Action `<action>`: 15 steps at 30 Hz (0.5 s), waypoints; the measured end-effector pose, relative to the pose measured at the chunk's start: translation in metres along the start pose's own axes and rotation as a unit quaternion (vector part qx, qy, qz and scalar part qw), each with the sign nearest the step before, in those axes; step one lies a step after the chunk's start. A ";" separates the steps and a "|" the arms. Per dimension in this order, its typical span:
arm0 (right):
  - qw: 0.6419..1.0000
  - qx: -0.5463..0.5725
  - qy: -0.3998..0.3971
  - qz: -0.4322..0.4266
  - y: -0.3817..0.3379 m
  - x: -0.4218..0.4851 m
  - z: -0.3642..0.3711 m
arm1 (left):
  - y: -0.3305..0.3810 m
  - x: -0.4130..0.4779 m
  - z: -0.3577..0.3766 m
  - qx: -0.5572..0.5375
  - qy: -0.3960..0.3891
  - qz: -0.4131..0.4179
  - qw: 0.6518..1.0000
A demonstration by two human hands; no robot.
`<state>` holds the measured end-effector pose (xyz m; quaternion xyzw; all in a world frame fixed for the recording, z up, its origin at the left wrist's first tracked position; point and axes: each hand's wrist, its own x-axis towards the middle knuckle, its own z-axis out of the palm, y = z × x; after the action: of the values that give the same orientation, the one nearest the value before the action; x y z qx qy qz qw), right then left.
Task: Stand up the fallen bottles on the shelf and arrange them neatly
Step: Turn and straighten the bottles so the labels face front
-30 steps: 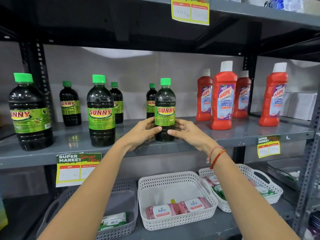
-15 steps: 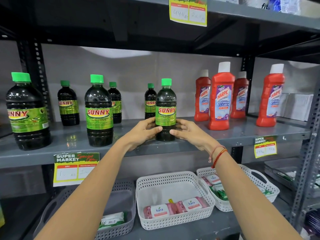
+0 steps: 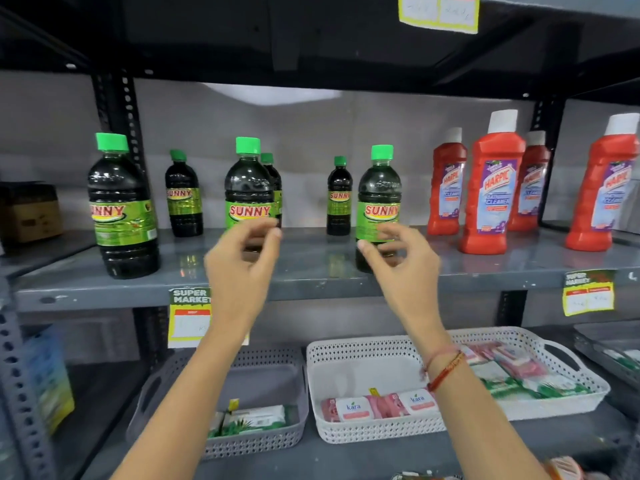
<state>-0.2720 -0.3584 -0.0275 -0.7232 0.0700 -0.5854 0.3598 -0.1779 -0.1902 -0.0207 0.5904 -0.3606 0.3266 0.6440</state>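
Observation:
Several dark Sunny bottles with green caps stand upright on the grey shelf (image 3: 311, 271). Three large ones are in front: left bottle (image 3: 119, 209), middle bottle (image 3: 247, 188) and right bottle (image 3: 379, 199). Small Sunny bottles (image 3: 183, 199) stand behind them. Red Harpic bottles (image 3: 493, 188) stand upright on the right. My left hand (image 3: 242, 261) hovers in front of the middle large bottle, fingers loosely curled, holding nothing. My right hand (image 3: 401, 265) hovers in front of the right large bottle, also empty.
Below the shelf sit a grey basket (image 3: 277, 441) and two white baskets (image 3: 346, 355) with packets. Price tags (image 3: 188, 317) hang from the shelf edge. A brown box (image 3: 29, 216) stands at far left. A perforated steel upright (image 3: 20, 393) runs down the lower left.
Both hands have let go of the right large Sunny bottle and pulled back toward me, spreading apart. The camera view has shifted left.

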 end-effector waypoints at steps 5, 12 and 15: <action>0.952 -0.015 -0.300 0.055 -0.027 -0.011 0.064 | -0.034 0.027 -0.051 0.113 -0.103 -0.108 0.982; 0.939 -0.025 -0.337 0.066 -0.033 0.000 0.105 | -0.045 0.041 -0.063 0.148 -0.275 -0.144 0.939; 0.943 -0.021 -0.325 0.068 -0.032 0.002 0.108 | -0.047 0.045 -0.062 0.130 -0.287 -0.145 0.938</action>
<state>-0.1845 -0.2880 -0.0129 -0.8749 0.0107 -0.2913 0.3868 -0.1098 -0.1332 -0.0094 0.7835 -0.3951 0.0900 0.4710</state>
